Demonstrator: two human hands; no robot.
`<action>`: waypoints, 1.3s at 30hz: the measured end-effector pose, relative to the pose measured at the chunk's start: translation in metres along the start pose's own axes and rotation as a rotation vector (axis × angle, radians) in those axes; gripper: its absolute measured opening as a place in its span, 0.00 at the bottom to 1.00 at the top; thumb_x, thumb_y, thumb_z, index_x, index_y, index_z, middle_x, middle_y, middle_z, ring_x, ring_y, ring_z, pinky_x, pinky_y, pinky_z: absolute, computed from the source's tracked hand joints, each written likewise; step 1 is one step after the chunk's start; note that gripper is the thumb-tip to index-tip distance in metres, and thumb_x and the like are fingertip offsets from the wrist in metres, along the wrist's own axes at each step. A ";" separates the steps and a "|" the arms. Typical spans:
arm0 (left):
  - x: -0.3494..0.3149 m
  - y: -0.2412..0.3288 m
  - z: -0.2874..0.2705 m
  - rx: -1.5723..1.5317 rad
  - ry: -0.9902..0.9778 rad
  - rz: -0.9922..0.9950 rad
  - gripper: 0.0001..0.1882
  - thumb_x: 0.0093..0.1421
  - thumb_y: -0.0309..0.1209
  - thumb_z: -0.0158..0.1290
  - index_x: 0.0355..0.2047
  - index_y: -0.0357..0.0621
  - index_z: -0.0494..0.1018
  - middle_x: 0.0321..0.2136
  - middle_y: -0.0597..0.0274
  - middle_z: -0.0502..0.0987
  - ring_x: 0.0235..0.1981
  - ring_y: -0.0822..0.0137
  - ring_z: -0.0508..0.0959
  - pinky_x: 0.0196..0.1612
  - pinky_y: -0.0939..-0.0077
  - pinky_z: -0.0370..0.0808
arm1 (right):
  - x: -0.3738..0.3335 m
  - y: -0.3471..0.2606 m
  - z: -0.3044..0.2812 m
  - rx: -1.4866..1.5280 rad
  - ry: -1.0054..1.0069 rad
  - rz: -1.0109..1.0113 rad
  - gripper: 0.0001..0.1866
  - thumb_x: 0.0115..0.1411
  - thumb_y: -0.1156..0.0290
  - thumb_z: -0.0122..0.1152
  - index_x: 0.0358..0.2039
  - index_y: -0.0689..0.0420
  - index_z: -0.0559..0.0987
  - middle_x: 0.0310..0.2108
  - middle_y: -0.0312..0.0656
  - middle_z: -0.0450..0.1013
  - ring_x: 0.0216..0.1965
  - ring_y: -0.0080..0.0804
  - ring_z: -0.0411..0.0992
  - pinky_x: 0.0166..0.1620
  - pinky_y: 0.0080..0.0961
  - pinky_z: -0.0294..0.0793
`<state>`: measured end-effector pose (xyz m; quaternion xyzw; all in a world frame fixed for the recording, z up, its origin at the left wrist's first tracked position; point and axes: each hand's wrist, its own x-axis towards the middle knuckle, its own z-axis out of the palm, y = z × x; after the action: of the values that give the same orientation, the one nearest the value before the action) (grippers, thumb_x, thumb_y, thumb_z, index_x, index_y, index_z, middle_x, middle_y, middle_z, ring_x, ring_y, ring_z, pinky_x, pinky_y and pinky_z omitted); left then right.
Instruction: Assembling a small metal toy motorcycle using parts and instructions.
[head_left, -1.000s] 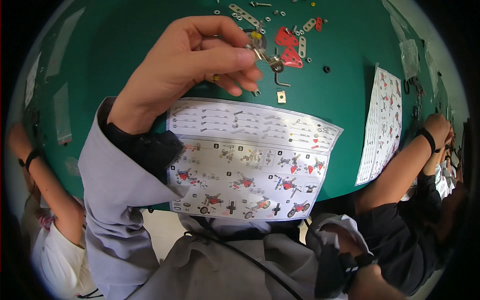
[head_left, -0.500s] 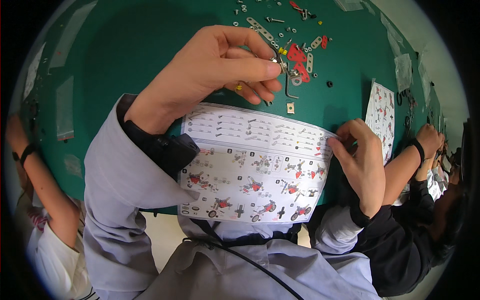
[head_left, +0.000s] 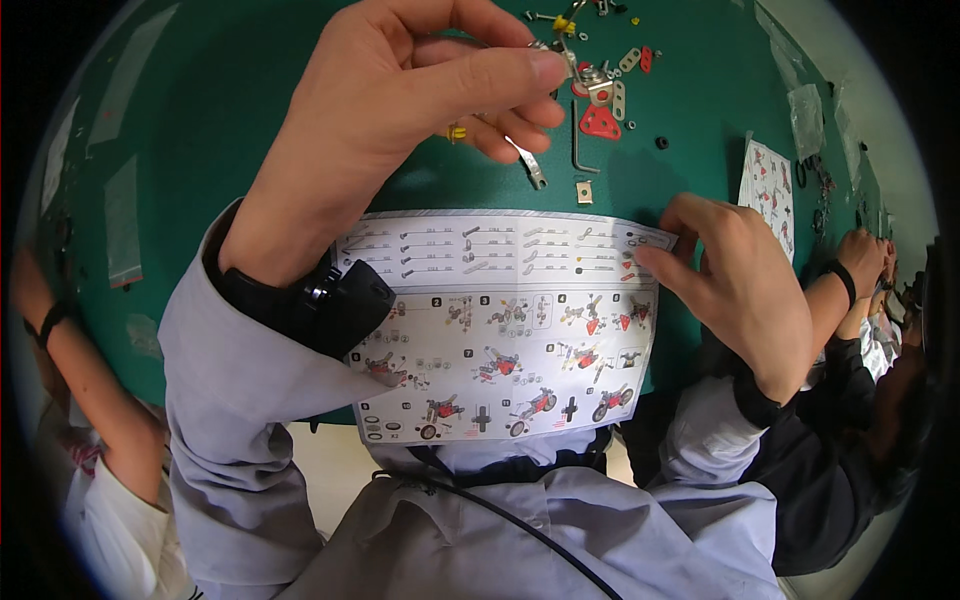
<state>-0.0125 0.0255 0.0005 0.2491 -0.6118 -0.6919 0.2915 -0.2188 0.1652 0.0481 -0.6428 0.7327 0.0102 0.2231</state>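
While the left hand (head_left: 430, 90) pinches a small metal bracket assembly (head_left: 599, 92) between thumb and index finger above the green table (head_left: 230, 130), its other fingers curl loosely. The right hand (head_left: 745, 275) has thumb and forefinger narrowed on the upper right corner of the printed instruction sheet (head_left: 510, 335). Beyond the sheet lie a square metal plate (head_left: 584, 194), an L-shaped hex key (head_left: 575, 140) and, near the left fingertips, what looks like a small wrench (head_left: 530, 165), partly hidden.
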 end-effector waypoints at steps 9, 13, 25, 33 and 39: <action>-0.002 -0.006 0.007 0.081 -0.074 -0.048 0.12 0.55 0.30 0.54 0.36 0.36 0.70 0.26 0.52 0.78 0.26 0.66 0.80 0.28 0.79 0.76 | 0.024 0.006 -0.024 -0.152 0.304 -0.326 0.16 0.50 0.64 0.62 0.32 0.64 0.74 0.19 0.43 0.68 0.19 0.32 0.66 0.24 0.27 0.63; 0.001 -0.014 0.008 0.050 -0.105 -0.120 0.11 0.54 0.29 0.54 0.35 0.35 0.70 0.25 0.52 0.78 0.25 0.67 0.79 0.28 0.79 0.76 | 0.064 -0.015 -0.031 0.235 0.095 -0.529 0.14 0.54 0.65 0.59 0.32 0.64 0.75 0.18 0.35 0.68 0.20 0.19 0.65 0.23 0.20 0.62; 0.004 0.000 0.012 0.007 -0.037 -0.301 0.09 0.53 0.21 0.57 0.33 0.28 0.71 0.26 0.49 0.78 0.28 0.68 0.80 0.30 0.82 0.77 | 0.098 0.025 0.000 1.105 -0.479 -0.476 0.12 0.47 0.80 0.67 0.32 0.66 0.75 0.24 0.40 0.75 0.24 0.19 0.72 0.27 0.11 0.68; 0.005 0.004 0.012 0.001 -0.065 -0.324 0.10 0.53 0.19 0.57 0.35 0.28 0.72 0.27 0.50 0.78 0.29 0.70 0.79 0.32 0.84 0.77 | 0.092 0.008 0.002 0.966 -0.450 -0.345 0.09 0.52 0.78 0.65 0.33 0.63 0.76 0.25 0.34 0.74 0.25 0.14 0.68 0.28 0.11 0.67; 0.003 -0.003 0.010 0.001 -0.083 -0.284 0.10 0.53 0.19 0.56 0.36 0.28 0.72 0.28 0.51 0.78 0.29 0.70 0.79 0.34 0.84 0.76 | 0.103 0.013 0.008 1.130 -0.567 -0.381 0.06 0.54 0.77 0.62 0.32 0.64 0.76 0.22 0.33 0.73 0.23 0.13 0.67 0.26 0.11 0.64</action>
<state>-0.0219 0.0302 -0.0015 0.3045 -0.5822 -0.7355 0.1651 -0.2367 0.0736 0.0026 -0.5175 0.4117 -0.2467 0.7084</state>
